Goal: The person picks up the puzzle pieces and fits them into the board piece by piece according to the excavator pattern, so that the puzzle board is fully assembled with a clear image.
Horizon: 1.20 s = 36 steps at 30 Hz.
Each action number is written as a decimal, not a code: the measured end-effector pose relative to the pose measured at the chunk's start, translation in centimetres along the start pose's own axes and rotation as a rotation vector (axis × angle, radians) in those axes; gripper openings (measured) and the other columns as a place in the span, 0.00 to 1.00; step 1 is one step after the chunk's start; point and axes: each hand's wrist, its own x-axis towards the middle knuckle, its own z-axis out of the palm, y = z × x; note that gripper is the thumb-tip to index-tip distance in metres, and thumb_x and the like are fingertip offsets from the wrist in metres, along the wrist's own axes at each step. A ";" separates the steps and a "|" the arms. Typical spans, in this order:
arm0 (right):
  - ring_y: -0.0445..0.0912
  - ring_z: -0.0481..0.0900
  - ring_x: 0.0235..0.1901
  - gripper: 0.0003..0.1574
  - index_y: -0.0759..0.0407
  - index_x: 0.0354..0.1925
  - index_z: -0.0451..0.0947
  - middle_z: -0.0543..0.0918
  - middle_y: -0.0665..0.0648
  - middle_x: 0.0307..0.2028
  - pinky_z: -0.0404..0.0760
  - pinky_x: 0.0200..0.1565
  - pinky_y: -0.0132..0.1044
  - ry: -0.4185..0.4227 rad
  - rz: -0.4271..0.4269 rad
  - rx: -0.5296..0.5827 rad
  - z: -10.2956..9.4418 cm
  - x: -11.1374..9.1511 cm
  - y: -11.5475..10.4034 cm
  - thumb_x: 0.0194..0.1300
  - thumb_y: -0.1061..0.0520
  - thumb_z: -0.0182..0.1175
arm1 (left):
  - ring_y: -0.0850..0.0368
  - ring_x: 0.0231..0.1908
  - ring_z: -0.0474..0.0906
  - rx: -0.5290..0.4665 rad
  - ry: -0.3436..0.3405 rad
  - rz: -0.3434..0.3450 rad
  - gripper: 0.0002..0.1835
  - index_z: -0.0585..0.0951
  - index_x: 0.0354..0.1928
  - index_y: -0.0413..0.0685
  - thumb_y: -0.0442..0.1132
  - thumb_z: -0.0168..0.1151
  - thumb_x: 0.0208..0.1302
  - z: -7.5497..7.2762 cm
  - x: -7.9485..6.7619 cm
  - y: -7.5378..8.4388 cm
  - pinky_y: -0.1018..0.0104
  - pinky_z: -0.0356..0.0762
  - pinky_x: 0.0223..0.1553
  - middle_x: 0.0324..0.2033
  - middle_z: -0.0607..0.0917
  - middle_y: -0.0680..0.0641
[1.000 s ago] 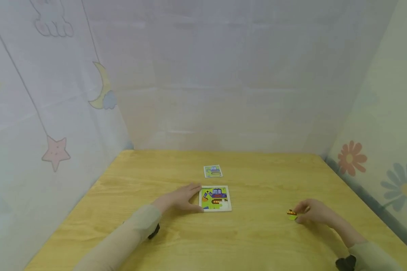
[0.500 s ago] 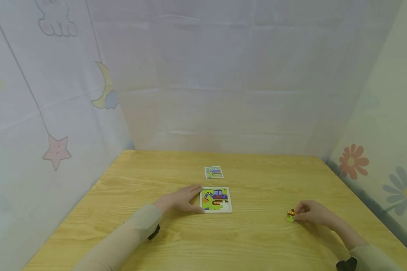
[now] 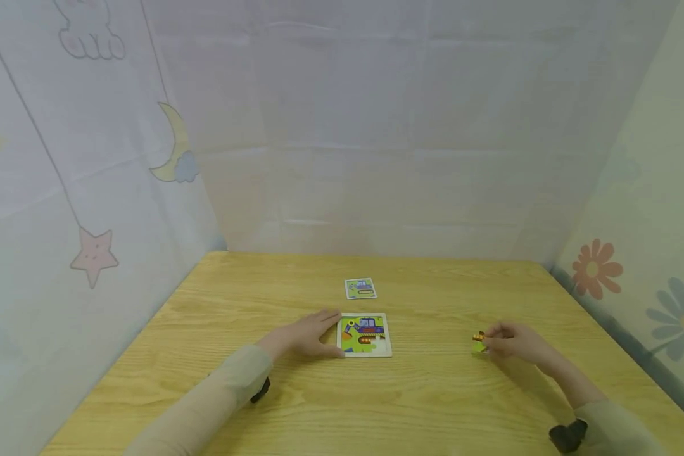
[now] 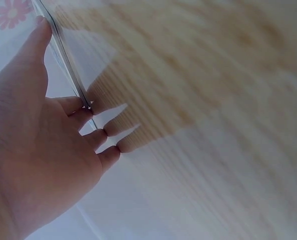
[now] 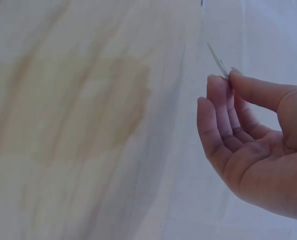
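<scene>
A square jigsaw puzzle in a white frame (image 3: 365, 354) lies on the table, showing a purple excavator on green, with a bare white patch at its lower right. My left hand (image 3: 306, 334) rests against the frame's left side, thumb near its front corner and fingers toward the back corner. In the left wrist view the left hand (image 4: 48, 125) has its fingertips on the tabletop by the frame's edge (image 4: 68, 55). Out to the right, my right hand (image 3: 515, 342) pinches a puzzle piece (image 3: 479, 342), brown-orange and green, between thumb and fingers. The right wrist view shows that piece edge-on, thin, above the table.
Behind the puzzle lies a small picture card (image 3: 361, 289) with the same excavator. The wooden table (image 3: 262, 411) meets a pale cloth backdrop (image 3: 376, 158) at the back and along both sides.
My right hand has turned the puzzle piece in its fingers, then raised it and shifted a little to the left and away. The left hand stays at the frame.
</scene>
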 end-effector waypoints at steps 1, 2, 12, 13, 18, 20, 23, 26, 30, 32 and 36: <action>0.50 0.81 0.35 0.24 0.70 0.49 0.70 0.80 0.60 0.37 0.83 0.37 0.40 0.003 -0.002 0.015 0.1 0.2 -0.1 0.67 0.51 0.57 | 0.43 0.72 0.43 0.001 0.000 0.002 0.50 0.51 0.73 0.50 0.69 0.54 0.57 0.0 0.0 0.0 0.49 0.47 0.71 0.73 0.51 0.48; 0.50 0.81 0.35 0.24 0.70 0.49 0.70 0.80 0.60 0.37 0.83 0.38 0.40 0.010 -0.004 0.023 0.2 0.4 -0.2 0.67 0.51 0.57 | 0.43 0.72 0.43 0.001 0.000 0.003 0.50 0.51 0.73 0.49 0.69 0.54 0.57 0.0 0.0 0.0 0.49 0.47 0.71 0.73 0.51 0.48; 0.51 0.82 0.38 0.26 0.69 0.52 0.72 0.81 0.60 0.41 0.84 0.41 0.42 0.060 -0.011 0.056 1.7 2.3 -2.4 0.65 0.49 0.59 | 0.43 0.73 0.43 -0.007 -0.012 -0.010 0.49 0.51 0.73 0.50 0.68 0.54 0.58 -0.4 -0.2 0.4 0.48 0.46 0.71 0.73 0.51 0.47; 0.52 0.82 0.38 0.26 0.68 0.51 0.72 0.82 0.60 0.40 0.84 0.41 0.42 0.066 -0.010 0.054 1.9 2.5 -2.7 0.64 0.48 0.59 | 0.43 0.73 0.43 -0.010 -0.014 -0.011 0.49 0.51 0.73 0.50 0.68 0.55 0.58 -0.5 -0.2 0.4 0.48 0.46 0.71 0.73 0.51 0.48; 0.54 0.82 0.37 0.24 0.68 0.49 0.73 0.82 0.59 0.38 0.84 0.41 0.43 0.067 -0.031 0.070 2.7 3.6 -3.6 0.64 0.50 0.60 | 0.43 0.73 0.42 -0.014 -0.018 -0.012 0.49 0.51 0.73 0.50 0.67 0.55 0.58 -0.5 -0.2 0.5 0.48 0.46 0.71 0.73 0.51 0.48; 0.55 0.82 0.37 0.23 0.68 0.48 0.73 0.82 0.59 0.38 0.84 0.41 0.43 0.060 -0.045 0.082 3.0 4.1 -3.8 0.65 0.51 0.60 | 0.43 0.73 0.43 -0.013 -0.018 -0.010 0.49 0.51 0.73 0.49 0.67 0.55 0.58 -0.4 -0.2 0.5 0.48 0.46 0.71 0.73 0.51 0.48; 0.56 0.82 0.37 0.22 0.68 0.48 0.73 0.82 0.60 0.37 0.84 0.41 0.44 0.051 -0.063 0.096 3.5 4.7 -4.2 0.64 0.51 0.60 | 0.43 0.72 0.43 -0.008 -0.015 -0.006 0.49 0.51 0.73 0.48 0.67 0.55 0.58 -0.3 -0.2 0.4 0.48 0.47 0.71 0.73 0.52 0.47; 0.57 0.82 0.38 0.22 0.68 0.47 0.74 0.82 0.60 0.37 0.84 0.42 0.46 0.033 -0.080 0.113 4.0 5.3 -4.7 0.64 0.52 0.60 | 0.43 0.72 0.43 -0.006 -0.014 -0.007 0.49 0.51 0.73 0.49 0.68 0.54 0.58 -0.3 -0.1 0.3 0.47 0.47 0.71 0.73 0.52 0.47; 0.59 0.82 0.39 0.22 0.68 0.47 0.73 0.82 0.60 0.37 0.84 0.42 0.47 0.020 -0.095 0.133 4.7 5.9 -5.4 0.64 0.52 0.60 | 0.44 0.73 0.43 -0.005 -0.016 -0.013 0.50 0.51 0.73 0.50 0.69 0.54 0.57 -0.1 -0.1 0.2 0.47 0.46 0.71 0.73 0.51 0.48; 0.59 0.82 0.39 0.22 0.67 0.47 0.74 0.82 0.60 0.37 0.84 0.42 0.47 0.018 -0.101 0.141 5.0 6.2 -5.7 0.64 0.51 0.60 | 0.44 0.73 0.43 -0.006 -0.015 -0.016 0.50 0.50 0.74 0.50 0.69 0.53 0.57 -0.1 0.0 0.2 0.48 0.46 0.71 0.73 0.51 0.48; 0.60 0.82 0.40 0.22 0.67 0.47 0.74 0.82 0.60 0.37 0.83 0.43 0.49 0.006 -0.124 0.161 5.7 6.9 -6.2 0.64 0.51 0.60 | 0.44 0.73 0.43 -0.011 -0.015 -0.017 0.50 0.50 0.74 0.50 0.69 0.53 0.58 -0.1 0.0 0.2 0.48 0.46 0.71 0.73 0.51 0.48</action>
